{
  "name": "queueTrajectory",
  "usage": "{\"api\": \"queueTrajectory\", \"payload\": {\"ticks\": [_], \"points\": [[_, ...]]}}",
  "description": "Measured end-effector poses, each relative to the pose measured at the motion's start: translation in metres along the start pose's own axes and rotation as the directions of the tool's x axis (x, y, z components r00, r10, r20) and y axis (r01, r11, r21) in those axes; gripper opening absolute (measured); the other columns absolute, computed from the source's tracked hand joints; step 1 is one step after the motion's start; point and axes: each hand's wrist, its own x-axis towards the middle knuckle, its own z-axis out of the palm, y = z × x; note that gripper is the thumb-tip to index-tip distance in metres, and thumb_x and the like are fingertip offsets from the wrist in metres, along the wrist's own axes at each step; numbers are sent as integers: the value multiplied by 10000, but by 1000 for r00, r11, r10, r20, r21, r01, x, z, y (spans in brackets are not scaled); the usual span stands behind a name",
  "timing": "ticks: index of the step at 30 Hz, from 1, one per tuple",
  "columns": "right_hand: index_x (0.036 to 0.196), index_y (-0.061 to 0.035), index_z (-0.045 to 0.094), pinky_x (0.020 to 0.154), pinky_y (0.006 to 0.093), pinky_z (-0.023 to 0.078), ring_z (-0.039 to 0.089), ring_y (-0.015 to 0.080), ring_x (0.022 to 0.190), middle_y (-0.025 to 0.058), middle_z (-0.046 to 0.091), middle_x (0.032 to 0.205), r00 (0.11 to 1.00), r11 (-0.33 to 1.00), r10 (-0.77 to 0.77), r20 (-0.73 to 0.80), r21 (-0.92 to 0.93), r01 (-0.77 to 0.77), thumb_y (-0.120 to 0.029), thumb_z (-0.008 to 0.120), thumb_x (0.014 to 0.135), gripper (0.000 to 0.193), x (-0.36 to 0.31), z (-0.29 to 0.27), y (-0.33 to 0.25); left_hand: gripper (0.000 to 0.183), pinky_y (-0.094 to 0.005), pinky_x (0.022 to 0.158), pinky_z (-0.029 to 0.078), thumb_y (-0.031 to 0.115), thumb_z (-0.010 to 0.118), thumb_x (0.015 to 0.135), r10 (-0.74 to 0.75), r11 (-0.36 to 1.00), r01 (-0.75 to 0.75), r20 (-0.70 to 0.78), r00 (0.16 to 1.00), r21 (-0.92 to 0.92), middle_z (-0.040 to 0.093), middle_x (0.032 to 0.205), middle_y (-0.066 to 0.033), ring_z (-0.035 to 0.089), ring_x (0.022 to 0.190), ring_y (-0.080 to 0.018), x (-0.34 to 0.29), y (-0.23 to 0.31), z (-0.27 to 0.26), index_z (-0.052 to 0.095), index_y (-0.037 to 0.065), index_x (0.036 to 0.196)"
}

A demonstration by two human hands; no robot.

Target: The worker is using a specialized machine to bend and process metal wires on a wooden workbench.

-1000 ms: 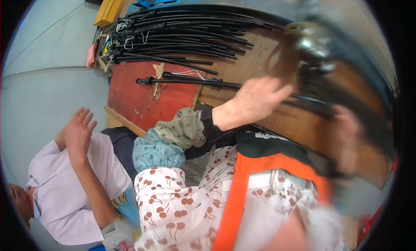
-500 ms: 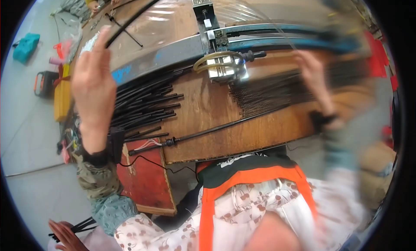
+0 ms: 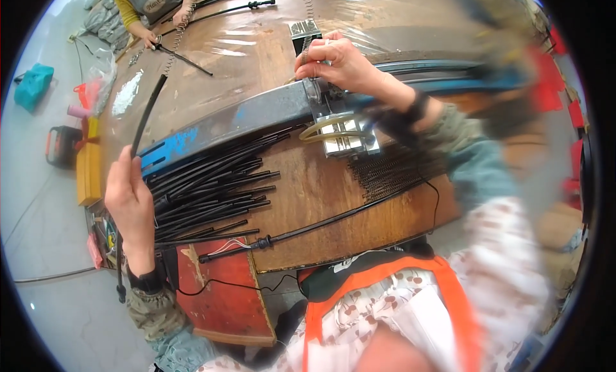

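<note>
Overhead, a fisheye view looks down on a person at a worn wooden bench [image 3: 308, 198], orange apron over a patterned top. L hand [image 3: 130, 202] sits at the bench's left edge, fingers closed round a long black tube [image 3: 146, 115] that rises up and away across the bench toward the far side. R hand [image 3: 340, 64] reaches fwd to the middle of the bench, fingertips pinched together on something small at the top of a metal fixture [image 3: 337, 125]; what exactly it grips is too small to tell, though a thin coil spring [image 3: 309, 12] runs up from just there.

The fixture is mounted on a long grey-and-blue rail [image 3: 224, 125] crossing the bench left to right. Just below the rail, near the L hand, lies a pile of cut black tubes [image 3: 212, 192]. To the right of it, a bundle of thin springs [image 3: 391, 170]. One assembled black cable [image 3: 308, 229] lies along the front edge.

To do this step well, judging by the layout: keep the tube in line w/ the fixture, feed it w/out kinking, and keep the R fingertips steady at the entry pt.

Far left, another person's hand [image 3: 151, 39] works on a similar cable. On the floor: a yellow box [image 3: 88, 173], a teal bag [image 3: 33, 84].
</note>
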Motion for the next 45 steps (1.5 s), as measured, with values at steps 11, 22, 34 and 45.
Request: {"api": "queueTrajectory", "payload": {"ticks": [11, 22, 34, 45], "points": [[818, -145, 670, 891, 390, 348, 592, 220, 835, 35, 612, 719, 977, 891, -156, 146, -405, 203, -182, 668, 876, 69, -5, 1, -6, 234, -409, 652, 474, 40, 612, 925, 44, 997, -42, 34, 998, -61, 610, 837, -173, 584, 731, -365, -1, 4, 42, 627, 32, 1158], [936, -73, 683, 899, 413, 424, 591, 286, 934, 88, 674, 871, 982, 589, 187, -28, -796, -135, -96, 638, 880, 74, -221, -219, 97, 114, -437, 602, 515, 129, 574, 896, 363, 914, -317, 164, 917, -252, 621, 801, -109, 649, 750, -327, 55, 94, 164, 640, 131, 989], [963, -17, 640, 792, 375, 450, 578, 298, 872, 126, 606, 873, 968, 655, 193, -158, -714, -247, -115, 623, 944, 101, -231, -194, 105, 98, -422, 632, 511, 215, 665, 867, 240, 901, -204, 47, 970, -384, 607, 754, -73, 633, 742, -300, 47, 117, 212, 655, 117, 870], [1151, -68, 698, 1023, 376, 402, 558, 296, 1222, 62, 679, 1226, 986, 683, 126, -105, -712, -163, -37, 652, 894, 263, -220, -185, 60, 157, -485, 672, 505, 245, 625, 901, 345, 850, -226, 180, 921, -476, 633, 785, -151, 638, 781, -368, 62, 116, 221, 661, 92, 886]]}}
